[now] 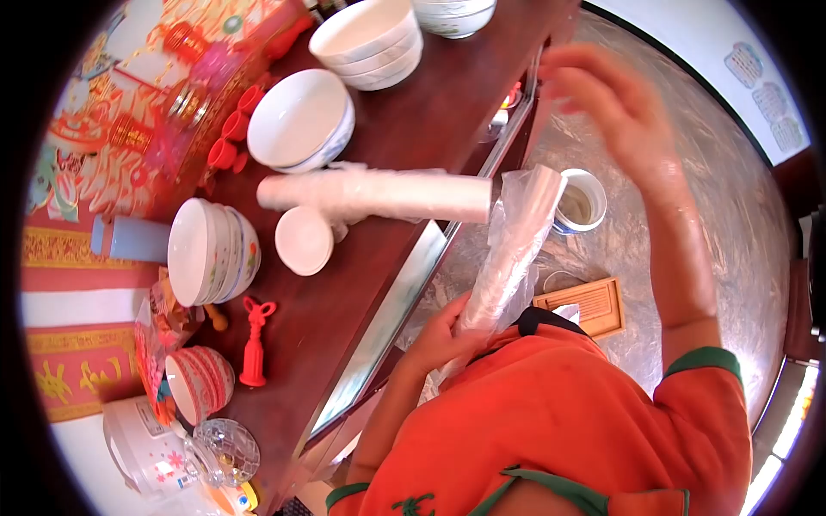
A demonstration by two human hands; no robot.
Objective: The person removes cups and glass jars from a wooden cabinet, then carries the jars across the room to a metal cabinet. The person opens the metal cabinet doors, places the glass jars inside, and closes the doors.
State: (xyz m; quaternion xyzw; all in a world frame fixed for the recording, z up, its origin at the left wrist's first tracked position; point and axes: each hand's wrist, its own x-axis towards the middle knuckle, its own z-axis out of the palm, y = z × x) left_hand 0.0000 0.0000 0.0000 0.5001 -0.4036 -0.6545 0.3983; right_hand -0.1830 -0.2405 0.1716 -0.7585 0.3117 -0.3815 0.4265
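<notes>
The left hand [437, 337] grips a slim roll [514, 249] in crinkled, glossy clear film beside the table, while the right hand [615, 107] is raised, empty-looking, fingers loosely apart. Motion blurs those fingers, the gripping hand covers part of the film, and the top edge crops a glazed bowl [454, 17]. The table [318, 331] is smooth reddish-brown, above a floor [714, 206] of wrinkled, shiny sheeting.

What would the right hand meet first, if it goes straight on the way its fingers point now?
Probably the edge of the table, just beyond the blurred fingertips of the right hand. Depth is unclear, so it may pass above.
</notes>
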